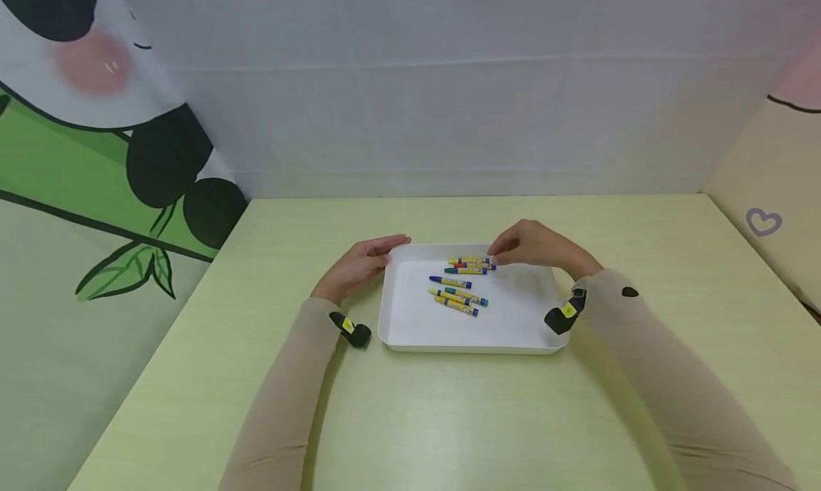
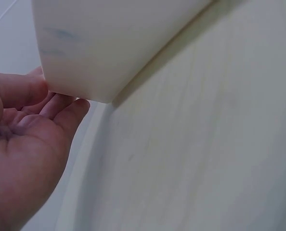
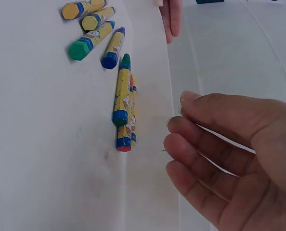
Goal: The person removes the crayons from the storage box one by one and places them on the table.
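Observation:
A white tray (image 1: 513,320) lies on the table with several yellow-wrapped crayons in it. My left hand (image 1: 359,263) grips its far left corner; in the left wrist view, the thumb is at the rim and the fingers bend round the end of the tray wall (image 2: 85,48). Over the far edge hovers my right hand (image 1: 535,249), beside a green crayon (image 3: 123,91) resting across a red crayon (image 3: 123,142). Its fingers (image 3: 201,149) are loosely bent and hold nothing. A blue crayon (image 1: 451,282) lies nearer, before another group of crayons (image 1: 457,302).
The pale wooden table (image 1: 462,420) extends around the tray on every side. Behind it hangs a light grey cloth (image 1: 449,120). A cartoon-printed panel (image 1: 96,156) stands at the left and another panel (image 1: 770,177) at the right.

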The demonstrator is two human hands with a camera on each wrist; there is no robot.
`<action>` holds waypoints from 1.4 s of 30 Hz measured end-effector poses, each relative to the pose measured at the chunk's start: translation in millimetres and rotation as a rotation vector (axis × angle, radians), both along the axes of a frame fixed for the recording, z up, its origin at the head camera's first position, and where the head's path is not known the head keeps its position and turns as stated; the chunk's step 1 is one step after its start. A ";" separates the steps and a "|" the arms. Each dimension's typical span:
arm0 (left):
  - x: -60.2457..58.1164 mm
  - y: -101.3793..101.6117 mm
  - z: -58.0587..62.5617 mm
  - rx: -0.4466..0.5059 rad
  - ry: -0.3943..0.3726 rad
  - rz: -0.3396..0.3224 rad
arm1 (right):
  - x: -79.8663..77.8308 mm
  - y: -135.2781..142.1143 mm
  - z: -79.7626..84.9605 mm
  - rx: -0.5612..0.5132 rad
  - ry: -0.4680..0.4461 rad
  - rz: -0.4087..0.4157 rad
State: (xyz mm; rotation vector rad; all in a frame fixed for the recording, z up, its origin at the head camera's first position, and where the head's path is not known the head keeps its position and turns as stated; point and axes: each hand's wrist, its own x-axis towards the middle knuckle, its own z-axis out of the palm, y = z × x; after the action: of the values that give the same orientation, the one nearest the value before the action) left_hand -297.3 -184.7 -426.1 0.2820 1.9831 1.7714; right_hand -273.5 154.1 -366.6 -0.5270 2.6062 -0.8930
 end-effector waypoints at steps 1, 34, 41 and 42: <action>-0.2 -0.1 -0.2 0.000 0.000 0.000 | -0.7 -2.0 -1.7 0.001 -0.002 0.011; 0.9 -0.7 2.3 0.004 0.008 -0.006 | 5.2 -49.4 -20.8 0.072 -0.025 0.132; 3.8 0.3 2.8 0.009 0.000 -0.009 | 8.0 -51.7 -20.9 0.075 -0.024 0.137; 4.3 0.5 2.5 0.007 0.001 -0.009 | 8.5 -51.9 -21.2 0.073 -0.022 0.141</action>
State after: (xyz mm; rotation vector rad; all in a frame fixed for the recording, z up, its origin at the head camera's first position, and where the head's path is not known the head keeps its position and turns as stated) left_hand -292.9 -184.2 -423.6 0.2937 1.9735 1.7733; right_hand -265.0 102.2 -387.8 -0.6679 2.5351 -0.7515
